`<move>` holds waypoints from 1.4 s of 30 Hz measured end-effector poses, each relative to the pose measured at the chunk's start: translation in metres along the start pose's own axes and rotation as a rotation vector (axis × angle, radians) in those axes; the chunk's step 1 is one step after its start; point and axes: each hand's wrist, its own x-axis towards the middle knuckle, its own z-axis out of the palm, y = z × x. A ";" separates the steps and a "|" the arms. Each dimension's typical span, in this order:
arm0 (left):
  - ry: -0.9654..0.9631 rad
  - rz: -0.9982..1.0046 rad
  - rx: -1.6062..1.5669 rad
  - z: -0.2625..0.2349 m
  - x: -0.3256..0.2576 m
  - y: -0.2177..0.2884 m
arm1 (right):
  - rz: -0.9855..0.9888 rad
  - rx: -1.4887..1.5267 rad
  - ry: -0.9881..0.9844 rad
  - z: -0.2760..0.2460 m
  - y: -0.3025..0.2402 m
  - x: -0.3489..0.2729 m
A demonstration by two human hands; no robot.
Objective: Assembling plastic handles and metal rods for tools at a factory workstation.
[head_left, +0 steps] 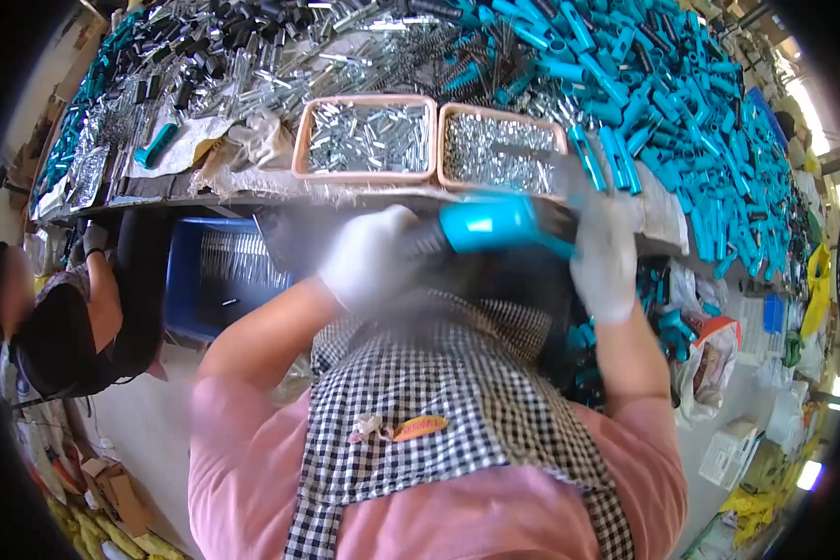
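Note:
My left hand (375, 257), in a white glove, grips the dark end of a teal plastic handle part (495, 224) held level in front of my chest. My right hand (605, 261), also gloved, is closed around the other end of the same part, by the table edge. Both hands are blurred by motion. Just beyond them stand two pink trays (364, 175) filled with small shiny metal pieces. A large heap of teal handles (681, 103) covers the right side of the table.
Black handles, springs and metal rods (252, 56) lie across the far table. A blue crate (224, 271) sits under the table at left. Another person (65, 317) sits at the left. Bags and boxes (728, 448) lie on the floor at right.

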 end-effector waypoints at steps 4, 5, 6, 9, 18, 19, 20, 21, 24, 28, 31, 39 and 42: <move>-0.258 0.234 0.110 0.018 -0.017 -0.006 | -0.187 -0.023 -0.138 0.013 -0.014 -0.018; -0.295 0.300 0.088 0.024 -0.023 -0.008 | -0.018 -0.130 -0.107 0.007 -0.014 -0.011; -0.171 0.225 0.039 0.013 -0.011 -0.004 | 0.155 -0.242 -0.088 -0.001 -0.012 0.002; -0.004 0.077 0.055 0.005 -0.005 -0.002 | 0.271 0.511 0.054 0.033 -0.017 -0.021; -0.327 0.052 0.065 0.014 -0.015 -0.008 | -0.611 -0.609 -0.169 0.018 -0.011 0.008; -0.401 0.186 0.031 0.014 -0.017 -0.003 | -0.606 -0.850 -0.068 0.012 -0.009 0.020; -0.412 0.154 0.095 0.012 -0.018 0.005 | -0.400 -0.924 -0.083 0.008 -0.002 0.029; -0.406 0.162 0.106 -0.001 -0.011 0.006 | -0.467 -1.021 -0.130 0.004 0.017 0.029; -0.401 0.276 -0.013 -0.015 0.004 -0.003 | -0.400 -0.297 -0.263 0.008 0.023 0.015; -0.363 0.198 0.140 -0.009 -0.007 -0.002 | -0.075 -0.315 -0.575 0.014 0.015 0.001; -0.159 0.268 0.223 -0.004 -0.003 -0.017 | 0.100 -0.295 -0.572 0.030 0.018 -0.007; 0.744 0.286 0.580 -0.037 0.048 -0.015 | 0.523 0.849 -0.136 0.079 0.006 -0.017; 0.728 0.227 0.335 -0.042 0.061 -0.035 | 0.064 0.266 -0.141 0.081 0.019 -0.009</move>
